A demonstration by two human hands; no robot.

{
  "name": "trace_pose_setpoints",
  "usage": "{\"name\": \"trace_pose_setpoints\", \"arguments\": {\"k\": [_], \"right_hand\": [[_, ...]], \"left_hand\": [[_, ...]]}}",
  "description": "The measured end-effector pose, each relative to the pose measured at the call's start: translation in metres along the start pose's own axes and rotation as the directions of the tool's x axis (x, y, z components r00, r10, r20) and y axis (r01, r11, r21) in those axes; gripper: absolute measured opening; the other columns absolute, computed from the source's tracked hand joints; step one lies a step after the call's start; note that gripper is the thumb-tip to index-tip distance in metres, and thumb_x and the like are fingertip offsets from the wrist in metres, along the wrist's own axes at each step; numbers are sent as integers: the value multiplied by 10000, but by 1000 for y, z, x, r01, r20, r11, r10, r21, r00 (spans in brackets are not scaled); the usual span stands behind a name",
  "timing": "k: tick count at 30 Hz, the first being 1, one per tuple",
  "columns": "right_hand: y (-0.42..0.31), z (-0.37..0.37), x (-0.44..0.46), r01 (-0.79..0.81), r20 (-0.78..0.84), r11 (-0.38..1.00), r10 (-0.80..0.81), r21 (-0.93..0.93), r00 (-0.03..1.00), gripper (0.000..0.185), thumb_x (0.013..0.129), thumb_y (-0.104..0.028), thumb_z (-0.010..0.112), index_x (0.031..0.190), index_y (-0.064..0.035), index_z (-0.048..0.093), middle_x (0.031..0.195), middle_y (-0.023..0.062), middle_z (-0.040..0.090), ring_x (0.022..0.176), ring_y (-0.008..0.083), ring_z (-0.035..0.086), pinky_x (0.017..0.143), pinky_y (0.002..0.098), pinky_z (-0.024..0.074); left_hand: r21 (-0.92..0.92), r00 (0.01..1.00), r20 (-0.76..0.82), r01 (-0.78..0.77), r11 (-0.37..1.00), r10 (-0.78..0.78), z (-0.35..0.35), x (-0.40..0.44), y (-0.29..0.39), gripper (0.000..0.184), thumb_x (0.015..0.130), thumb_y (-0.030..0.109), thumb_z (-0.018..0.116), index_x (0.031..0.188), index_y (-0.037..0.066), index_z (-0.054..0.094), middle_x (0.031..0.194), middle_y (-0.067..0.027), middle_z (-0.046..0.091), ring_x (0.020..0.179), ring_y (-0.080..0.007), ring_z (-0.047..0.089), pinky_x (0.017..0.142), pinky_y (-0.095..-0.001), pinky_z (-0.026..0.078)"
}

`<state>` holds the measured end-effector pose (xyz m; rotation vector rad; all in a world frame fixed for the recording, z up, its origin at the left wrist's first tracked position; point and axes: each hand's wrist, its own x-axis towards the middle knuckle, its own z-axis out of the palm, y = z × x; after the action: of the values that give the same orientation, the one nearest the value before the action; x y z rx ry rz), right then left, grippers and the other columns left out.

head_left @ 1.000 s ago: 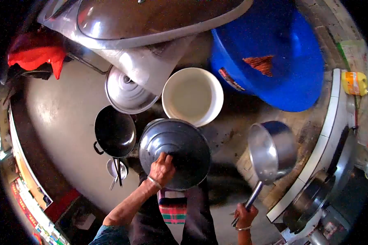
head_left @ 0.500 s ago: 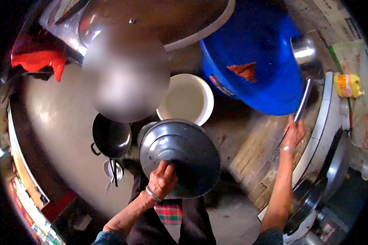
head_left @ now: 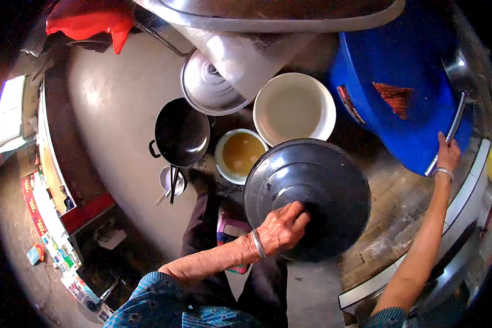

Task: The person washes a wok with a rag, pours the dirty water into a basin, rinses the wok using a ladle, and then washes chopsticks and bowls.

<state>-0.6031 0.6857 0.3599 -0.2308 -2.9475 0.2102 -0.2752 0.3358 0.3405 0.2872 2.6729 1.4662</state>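
Grey floor [head_left: 109,109], smooth and lit at left, dark between the vessels; a brick strip [head_left: 380,240] runs at right, bordered by a white-tiled ledge [head_left: 467,199]. Blue tub [head_left: 421,128] stands at upper right, a reddish-brown scrap [head_left: 392,97] inside. White basin [head_left: 329,123], cloudy liquid within, sits left of the tub; a smaller bowl [head_left: 221,163] of yellow-brown liquid is just beside it. Black wok [head_left: 183,131] and a silver lid [head_left: 208,87] lie farther left. Red cloth or bag [head_left: 93,21] at the upper left edge. Left hand [head_left: 283,227]: fingers bunched tight at the centre of a dark lid [head_left: 336,175], gripping it there; the knob is mostly hidden by the hand. Right hand [head_left: 447,154]: fingers wrapped round the metal handle of a saucepan [head_left: 460,74], arm stretched forward. Dark lid is round, with concentric ridges and a pale glint on its far left part; it is held in front of the legs, covering part of the white basin's near rim from this view. Saucepan is shiny metal, partly in shadow, at the tub's right side; cannot tell whether they touch.
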Motion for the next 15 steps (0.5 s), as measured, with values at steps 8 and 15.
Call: {"name": "trace_pose_setpoints", "arguments": {"k": [8,15], "right_hand": [[38,17,-14,-17,12,796,12,605,1000,405,753,-256,713,1021,-12,532,735,59,550,667,162,496,624,288,426],[-44,-52,-115,207,-191,847,-128,490,973,294,778,0,572,1065,-41,527,1077,77,552,877,158,523,766,279,433]], "left_hand": [[-78,989,-83,-131,988,124,-26,34,31,247,671,12,576,901,-45,505,792,-134,420,703,-276,519,578,-352,468],[15,984,-95,-152,988,152,-57,58,46,318,665,14,644,967,-38,561,921,-164,536,739,-287,593,593,-342,520]]}}
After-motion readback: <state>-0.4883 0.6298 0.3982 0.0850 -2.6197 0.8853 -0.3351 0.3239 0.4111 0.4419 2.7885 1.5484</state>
